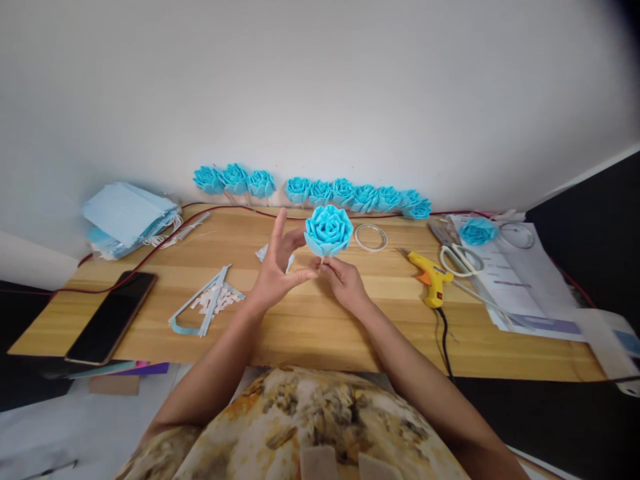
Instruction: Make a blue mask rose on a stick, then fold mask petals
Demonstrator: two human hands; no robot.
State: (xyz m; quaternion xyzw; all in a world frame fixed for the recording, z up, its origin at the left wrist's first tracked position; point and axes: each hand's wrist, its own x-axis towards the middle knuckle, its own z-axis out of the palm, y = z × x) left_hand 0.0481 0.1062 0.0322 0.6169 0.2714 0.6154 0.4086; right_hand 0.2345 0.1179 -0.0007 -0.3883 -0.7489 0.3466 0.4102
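Observation:
A light-blue handmade flower (329, 231) with layered petals stands upright over the middle of the table. My right hand (343, 279) pinches its thin stem just below the bloom. To the left of the flower, my left hand (281, 263) is spread, index finger raised and thumb reaching toward the stem; whether the thumb touches it I cannot tell. Behind my left hand lies a small pale-blue and white scrap (262, 253), partly hidden. A roll ring of tape (371, 237) rests just right of the flower.
Several finished blue flowers (343, 192) lean along the wall. On the left are stacked blue sheets (127, 212), a phone (113, 320) and cut strips (203, 303). To the right lie a yellow glue gun (429, 277) with its cord, scissors (461, 259), papers (525, 283) and another flower (479, 231).

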